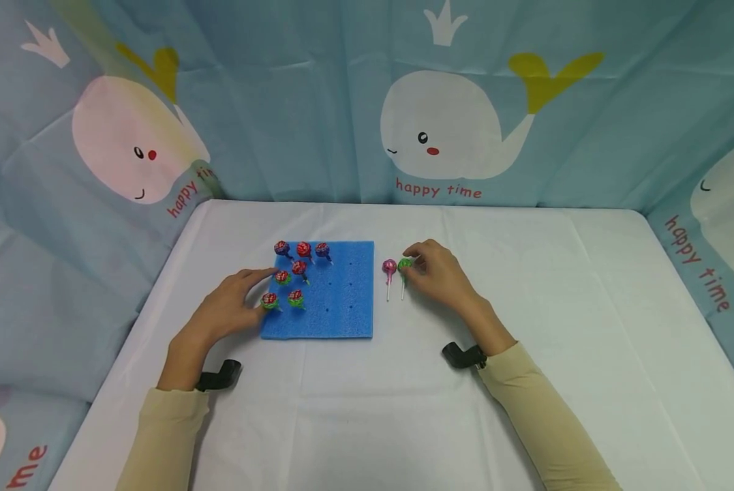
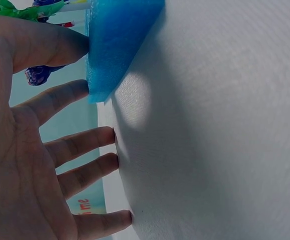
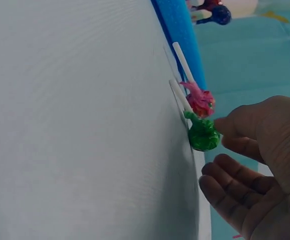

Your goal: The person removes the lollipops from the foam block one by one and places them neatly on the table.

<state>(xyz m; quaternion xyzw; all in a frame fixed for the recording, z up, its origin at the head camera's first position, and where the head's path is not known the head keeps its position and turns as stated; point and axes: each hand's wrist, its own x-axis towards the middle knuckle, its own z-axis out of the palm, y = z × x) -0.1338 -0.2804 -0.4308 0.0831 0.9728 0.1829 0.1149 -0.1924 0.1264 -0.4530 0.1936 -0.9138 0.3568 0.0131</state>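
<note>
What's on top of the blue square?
Seven wrapped lollipops stick up from the blue foam square, which also has small dark dots. The foam hides the lollipops' lower ends, so those can't be seen.

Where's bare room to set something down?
Widest: white table, from right hand to right table edge. Also bare: table in front of the blue board, between the sleeves; the board's right side, just holes. Crowded: board's left side, seven lollipops plus left hand; right of the board, pink lollipop and green lollipop.
</note>
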